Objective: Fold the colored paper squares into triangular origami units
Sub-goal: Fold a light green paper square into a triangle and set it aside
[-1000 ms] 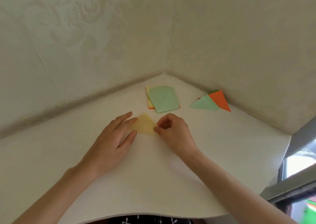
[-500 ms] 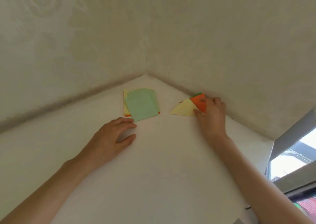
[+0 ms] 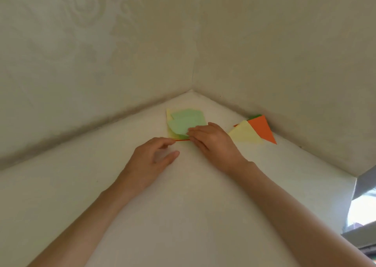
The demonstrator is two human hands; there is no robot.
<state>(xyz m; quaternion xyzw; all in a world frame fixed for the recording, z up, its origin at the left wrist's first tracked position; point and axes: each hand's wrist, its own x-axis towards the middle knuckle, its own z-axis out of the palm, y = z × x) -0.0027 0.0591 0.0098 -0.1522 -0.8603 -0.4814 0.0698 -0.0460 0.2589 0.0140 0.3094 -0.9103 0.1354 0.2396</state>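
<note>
Several paper squares (image 3: 185, 121) lie partly under right hand (image 3: 213, 142), beside left hand (image 3: 150, 160).

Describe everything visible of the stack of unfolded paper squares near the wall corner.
The stack of paper squares lies flat on the white table. Thin sheets, loosely aligned: a light green one on top, pale yellow showing at the left, an orange edge along the near side. Fingertips of the right hand rest on the top sheet's near right corner; whether they pinch it is unclear. The left hand is beside its near edge; contact unclear.
</note>
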